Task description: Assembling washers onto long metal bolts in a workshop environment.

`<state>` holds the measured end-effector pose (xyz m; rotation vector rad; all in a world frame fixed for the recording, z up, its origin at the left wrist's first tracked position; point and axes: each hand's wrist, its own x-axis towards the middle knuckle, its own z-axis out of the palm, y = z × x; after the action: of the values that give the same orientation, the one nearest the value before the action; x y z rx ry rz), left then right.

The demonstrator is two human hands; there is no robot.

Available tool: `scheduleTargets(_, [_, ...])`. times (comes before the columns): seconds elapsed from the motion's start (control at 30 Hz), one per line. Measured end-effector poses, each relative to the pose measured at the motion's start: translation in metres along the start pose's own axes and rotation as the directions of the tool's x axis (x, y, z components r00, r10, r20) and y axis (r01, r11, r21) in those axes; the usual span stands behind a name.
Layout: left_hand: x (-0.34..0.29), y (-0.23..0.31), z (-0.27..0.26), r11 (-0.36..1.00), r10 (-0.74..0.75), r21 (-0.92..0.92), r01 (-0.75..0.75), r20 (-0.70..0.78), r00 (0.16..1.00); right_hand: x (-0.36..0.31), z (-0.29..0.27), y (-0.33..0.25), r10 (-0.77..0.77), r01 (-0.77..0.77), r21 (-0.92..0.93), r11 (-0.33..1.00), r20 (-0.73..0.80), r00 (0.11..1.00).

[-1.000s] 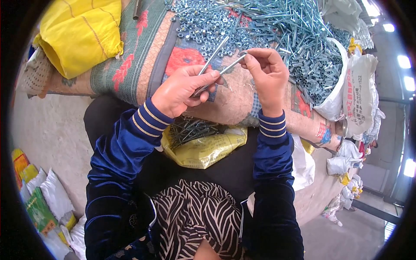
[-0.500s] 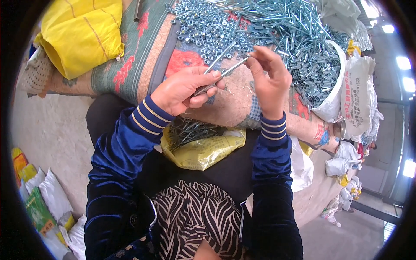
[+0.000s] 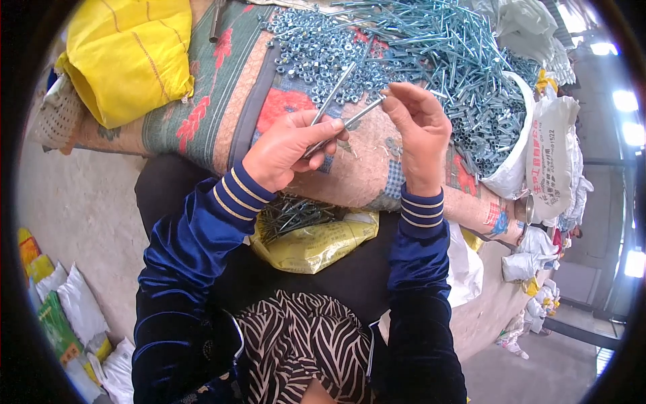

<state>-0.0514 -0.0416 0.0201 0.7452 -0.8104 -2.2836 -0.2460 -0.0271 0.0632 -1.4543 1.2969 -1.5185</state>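
Observation:
My left hand [image 3: 286, 148] is closed around a few slim metal bolts. One bolt [image 3: 336, 91] sticks out toward the nuts, and a second bolt [image 3: 363, 113] slants up to the right. At that second bolt's far tip, the thumb and forefinger of my right hand [image 3: 424, 138] come together; a small piece seems to sit there, too small to name. Beyond my hands, on a patterned cloth [image 3: 282, 101], lie a spread of hex nuts [image 3: 306, 54], a heap of long bolts [image 3: 431, 30] and many short metal sleeves [image 3: 484, 124].
A yellow plastic bag [image 3: 316, 252] with dark bolts [image 3: 296, 219] lies below my hands. At the far left is a yellow woven sack [image 3: 128, 60]. A white sack [image 3: 555, 155] stands at the right, beside a metal cup [image 3: 525, 209]. Filled bags [image 3: 84, 303] sit on the floor at left.
Both hands have shifted slightly downward in the view. My right fingers have turned a little at the bolt's tip. My left hand keeps its hold on the bolts.

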Motion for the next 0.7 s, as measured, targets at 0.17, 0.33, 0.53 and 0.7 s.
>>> scheduleTargets(0.17, [0.0, -0.004, 0.004, 0.978, 0.139, 0.161, -0.13, -0.049, 0.989, 0.005, -0.021, 0.003, 0.188, -0.212, 0.165, 0.963, 0.15, 0.971])
scheduleTargets(0.33, [0.0, -0.008, 0.006, 0.922, 0.279, 0.287, -0.261, -0.022, 0.96, 0.001, -0.031, 0.005, 0.334, -0.446, 0.412, 0.795, 0.316, 0.888])
scheduleTargets(0.53, [-0.003, -0.003, 0.008, 0.955, 0.241, 0.196, -0.222, -0.082, 0.967, 0.002, -0.002, 0.003, 0.221, -0.268, 0.165, 0.949, 0.256, 0.941])
scheduleTargets(0.7, [0.003, -0.003, -0.002, 0.965, 0.262, 0.061, -0.255, -0.184, 0.947, 0.014, -0.001, 0.061, -0.271, 0.32, -0.74, 0.592, 0.191, 0.943])
